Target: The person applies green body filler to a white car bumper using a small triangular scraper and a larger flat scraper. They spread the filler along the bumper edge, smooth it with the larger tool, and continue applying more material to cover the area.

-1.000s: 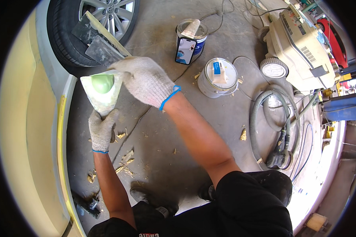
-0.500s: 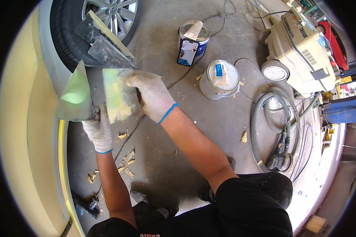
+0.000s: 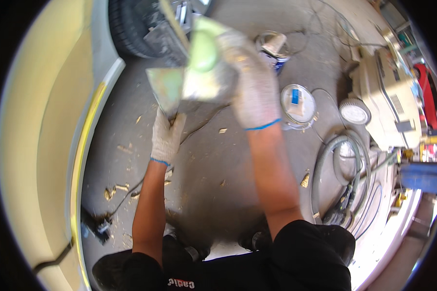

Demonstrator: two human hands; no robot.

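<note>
In my gloved left hand [image 3: 167, 138] is a flat putty spreader [image 3: 169, 86], its face thinly smeared with green. My gloved right hand [image 3: 257, 87], blurred by motion, grips a second spreader [image 3: 211, 83]. A thick pale-green lump of filler [image 3: 203, 52] sits on that second blade. The two blades are side by side, the right one higher and overlapping the edge of the left one; whether they touch I cannot tell. Both gloves are closed round the spreaders, though the right fingers are partly hidden.
A pale yellow car panel [image 3: 58, 121] runs down the left side. Boards [image 3: 165, 41] lean by the tyre [image 3: 124, 29]. Two tins stand on the floor, one lidded [image 3: 298, 109], one blue-white [image 3: 275, 60]. A grey hose [image 3: 320, 165] coils near a beige wheeled machine [image 3: 386, 97]. Masking scraps [image 3: 110, 193] litter the floor.
Both hands have moved right and the right one up, away from the panel. The green lump, earlier on the left spreader, now sits on the right one. The view has shifted.
</note>
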